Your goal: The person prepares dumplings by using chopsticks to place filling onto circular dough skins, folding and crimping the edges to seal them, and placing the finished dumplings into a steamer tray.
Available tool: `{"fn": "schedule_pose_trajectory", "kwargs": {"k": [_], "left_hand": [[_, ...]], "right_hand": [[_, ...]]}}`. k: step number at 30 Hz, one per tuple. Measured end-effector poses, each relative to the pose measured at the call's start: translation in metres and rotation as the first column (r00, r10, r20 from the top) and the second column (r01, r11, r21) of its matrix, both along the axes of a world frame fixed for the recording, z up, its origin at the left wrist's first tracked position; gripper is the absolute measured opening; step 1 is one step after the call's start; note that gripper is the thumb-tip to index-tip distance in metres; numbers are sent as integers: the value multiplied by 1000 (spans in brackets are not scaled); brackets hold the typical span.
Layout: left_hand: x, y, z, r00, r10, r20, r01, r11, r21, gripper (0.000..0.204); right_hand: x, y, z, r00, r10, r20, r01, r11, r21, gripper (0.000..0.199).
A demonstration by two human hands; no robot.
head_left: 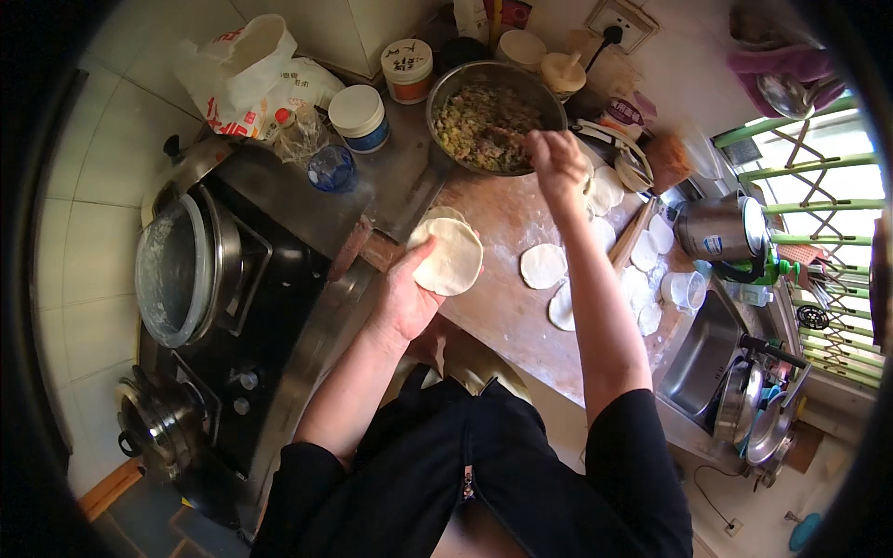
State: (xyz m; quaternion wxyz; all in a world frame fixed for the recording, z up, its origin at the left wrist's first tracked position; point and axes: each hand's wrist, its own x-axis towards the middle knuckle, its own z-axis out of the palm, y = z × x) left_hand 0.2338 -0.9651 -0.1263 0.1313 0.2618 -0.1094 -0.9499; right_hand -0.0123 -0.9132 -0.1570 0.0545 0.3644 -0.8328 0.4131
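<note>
My left hand [409,299] holds a round, flat dough wrapper [448,257] up over the near left corner of the wooden board [493,219]. Its thumb lies on top of the dough, and another pale round edge shows behind it. At the right side of a steel bowl [432,113], my right hand [560,169] is closed, fingers pointing down toward the chopped green and brown filling [470,116]. What it grips is too hidden to make out. Several more wrappers, such as this dough round [543,266], lie on the floured board, some partly behind my right forearm.
A rolling pin [633,232] rests among the wrappers. Left is a black stove [279,307] with a steel pot [228,270] and a lidded pot [158,418]. White-lidded jars [359,112] stand behind. On the right are a kettle [714,228] and a sink [698,358].
</note>
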Motion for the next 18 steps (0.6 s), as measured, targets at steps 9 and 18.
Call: {"fn": "schedule_pose_trajectory", "kwargs": {"k": [9,18], "left_hand": [[-22,-40,-21,942,199,272,-112,946,-305,33],[-40,-67,-21,977,206,60,-202,977,-74,41]], "right_hand": [[-46,6,21,956,220,194,-216,975,-42,20],[-39,12,25,778,363,513,-376,923,-83,21]]}}
